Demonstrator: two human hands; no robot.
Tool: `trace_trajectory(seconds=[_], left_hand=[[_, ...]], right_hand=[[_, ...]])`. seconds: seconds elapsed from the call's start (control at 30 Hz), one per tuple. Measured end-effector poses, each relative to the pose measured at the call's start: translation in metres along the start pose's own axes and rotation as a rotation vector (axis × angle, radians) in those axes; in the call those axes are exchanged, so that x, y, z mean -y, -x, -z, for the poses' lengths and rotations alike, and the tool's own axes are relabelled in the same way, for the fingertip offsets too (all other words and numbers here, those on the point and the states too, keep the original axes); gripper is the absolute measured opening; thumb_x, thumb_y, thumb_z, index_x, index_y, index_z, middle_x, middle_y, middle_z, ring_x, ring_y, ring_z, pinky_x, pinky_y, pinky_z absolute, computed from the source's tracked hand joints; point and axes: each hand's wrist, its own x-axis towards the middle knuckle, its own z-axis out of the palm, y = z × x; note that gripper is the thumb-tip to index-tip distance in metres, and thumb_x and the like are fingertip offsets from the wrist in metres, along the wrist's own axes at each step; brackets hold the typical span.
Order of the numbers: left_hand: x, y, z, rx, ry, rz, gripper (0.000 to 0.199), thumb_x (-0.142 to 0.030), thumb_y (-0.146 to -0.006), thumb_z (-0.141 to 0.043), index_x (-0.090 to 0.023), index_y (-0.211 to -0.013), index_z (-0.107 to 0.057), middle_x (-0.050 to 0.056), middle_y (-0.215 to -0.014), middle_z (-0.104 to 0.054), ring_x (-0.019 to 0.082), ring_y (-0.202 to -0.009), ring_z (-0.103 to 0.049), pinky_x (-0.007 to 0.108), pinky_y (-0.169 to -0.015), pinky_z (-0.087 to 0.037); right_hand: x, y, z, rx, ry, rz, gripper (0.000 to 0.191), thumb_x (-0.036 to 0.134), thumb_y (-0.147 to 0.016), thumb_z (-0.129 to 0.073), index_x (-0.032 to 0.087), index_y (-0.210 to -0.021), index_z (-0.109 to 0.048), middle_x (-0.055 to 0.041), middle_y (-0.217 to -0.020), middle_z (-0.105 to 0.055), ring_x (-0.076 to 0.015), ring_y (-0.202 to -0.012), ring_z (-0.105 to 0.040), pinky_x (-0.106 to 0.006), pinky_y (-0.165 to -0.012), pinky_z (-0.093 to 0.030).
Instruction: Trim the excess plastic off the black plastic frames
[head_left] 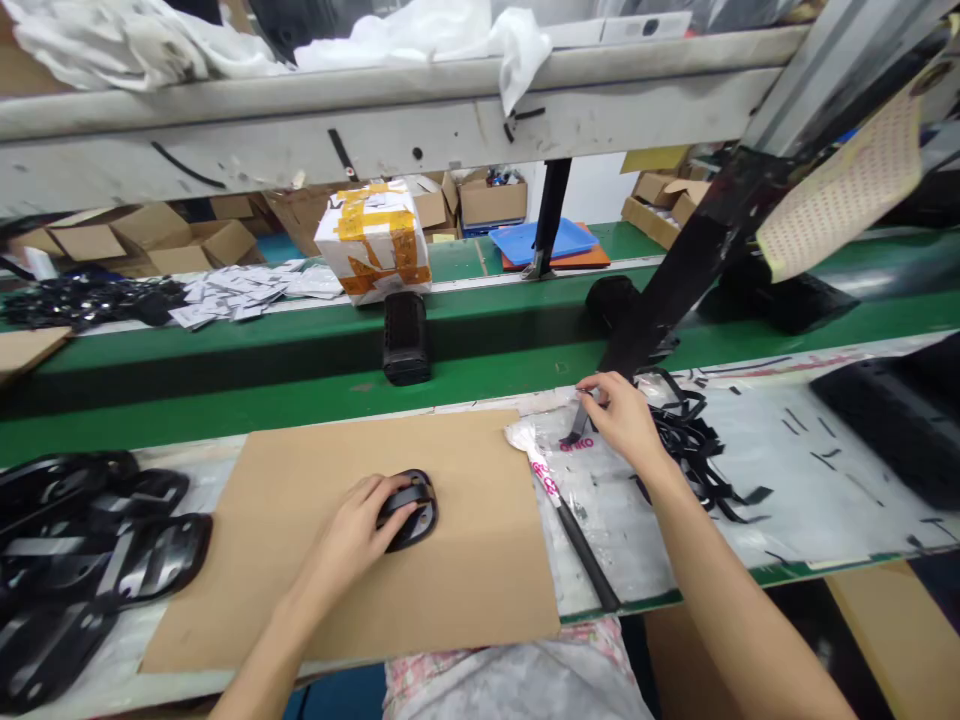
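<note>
**Black plastic ring (pixel 424 512) on brown cardboard (pixel 225 560)**

Left hand (pixel 349 530), fingers curled, grips the ring near the cardboard's right side, low centre of the frame. Right hand (pixel 622 420), fingers pinched shut on a small dark piece (pixel 579 425), sits just beside a heap of black strips (pixel 686 440).

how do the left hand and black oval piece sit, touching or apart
Touching: the head view shows the left hand resting on the black oval piece, its fingers over the edge.
</note>
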Motion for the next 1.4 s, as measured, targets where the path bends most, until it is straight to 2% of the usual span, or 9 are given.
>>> trace_trajectory(seconds=[0.1,0.2,0.33,0.43,0.6,0.8,1.07,1.23,1.4], left_hand=[[-0.003,-0.015,-0.005,0.099,0.264,0.228,0.038,-0.057,-0.098,-0.052,-0.022,-0.093,-0.067,0.004,-0.080,-0.071,0.022,-0.074,-0.068,0.032,-0.070,-0.052],[-0.018,-0.040,-0.019,-0.011,0.776,0.408,0.050,-0.068,-0.091,-0.054,-0.020,-0.085,-0.065,0.000,-0.064,-0.062,0.017,-0.057,-0.058,0.028,-0.058,-0.046],[-0.043,-0.084,-0.055,-0.225,1.376,0.438,0.051,-0.064,-0.080,-0.071,-0.019,-0.105,-0.073,0.002,-0.072,-0.066,0.016,-0.062,-0.059,0.028,-0.060,-0.047],[-0.055,-0.103,-0.083,-0.178,1.565,0.435,0.048,-0.050,-0.077,-0.079,-0.025,-0.118,-0.072,-0.001,-0.071,-0.065,0.014,-0.059,-0.055,0.027,-0.059,-0.045],[-0.058,-0.099,-0.105,-0.100,1.598,0.540,0.045,-0.059,-0.078,-0.077,-0.024,-0.106,-0.074,0.007,-0.084,-0.073,0.023,-0.073,-0.066,0.033,-0.062,-0.050],[-0.062,-0.096,-0.106,-0.072,1.551,0.552,0.045,-0.058,-0.078,-0.081,-0.026,-0.107,-0.072,0.007,-0.104,-0.075,0.024,-0.095,-0.070,0.033,-0.083,-0.056],[-0.063,-0.094,-0.101,-0.006,1.574,0.542,0.051,-0.056,-0.076,-0.080,-0.019,-0.110,-0.069,0.007,-0.103,-0.075,0.023,-0.095,-0.070,0.033,-0.084,-0.055],[-0.065,-0.096,-0.099,0.030,1.572,0.547,0.050,-0.046,-0.077,-0.083,-0.021,-0.115,-0.062,0.003,-0.099,-0.072,0.012,-0.068,-0.063,0.024,-0.067,-0.051],[-0.067,-0.096,-0.102,-0.040,1.575,0.531,0.047,-0.055,-0.084,-0.076,-0.021,-0.113,-0.061,0.003,-0.099,-0.070,0.017,-0.083,-0.066,0.026,-0.073,-0.052]], right_hand=[[0.003,-0.002,0.005,-0.109,-0.143,-0.052,0.018,0.033,-0.095,-0.061,0.018,-0.099,-0.070,-0.0057,-0.081,-0.070,-0.0204,-0.067,-0.064,-0.036,-0.067,-0.054],[0.026,-0.002,-0.003,-0.119,-0.389,-0.084,0.023,0.040,-0.098,-0.061,0.019,-0.102,-0.068,-0.0051,-0.079,-0.073,-0.0204,-0.068,-0.070,-0.035,-0.064,-0.060],[0.081,0.002,-0.032,0.032,-0.845,-0.128,0.021,0.040,-0.090,-0.077,0.021,-0.097,-0.072,-0.0049,-0.084,-0.077,-0.0212,-0.074,-0.076,-0.038,-0.074,-0.065],[0.108,0.008,-0.059,0.065,-0.912,-0.108,0.018,0.036,-0.090,-0.078,0.022,-0.098,-0.071,-0.0054,-0.091,-0.078,-0.0209,-0.081,-0.076,-0.037,-0.078,-0.063],[0.103,0.020,-0.090,-0.001,-0.704,0.021,0.006,0.027,-0.094,-0.070,0.021,-0.093,-0.071,-0.0062,-0.098,-0.072,-0.0200,-0.091,-0.069,-0.033,-0.076,-0.057],[0.094,0.034,-0.095,-0.113,-0.536,0.135,0.005,0.019,-0.097,-0.065,0.022,-0.094,-0.068,-0.0041,-0.090,-0.066,-0.0187,-0.080,-0.063,-0.033,-0.070,-0.054],[0.090,0.037,-0.096,-0.064,-0.415,0.234,0.011,0.016,-0.100,-0.061,0.024,-0.094,-0.066,-0.0053,-0.095,-0.066,-0.0197,-0.086,-0.066,-0.034,-0.070,-0.057],[0.087,0.036,-0.095,-0.076,-0.389,0.234,0.013,0.014,-0.100,-0.058,0.024,-0.095,-0.066,-0.0051,-0.095,-0.065,-0.0193,-0.086,-0.065,-0.035,-0.074,-0.058],[0.086,0.034,-0.094,-0.068,-0.376,0.250,0.014,0.014,-0.100,-0.057,0.023,-0.095,-0.064,-0.0058,-0.096,-0.064,-0.0195,-0.086,-0.064,-0.036,-0.076,-0.057]])
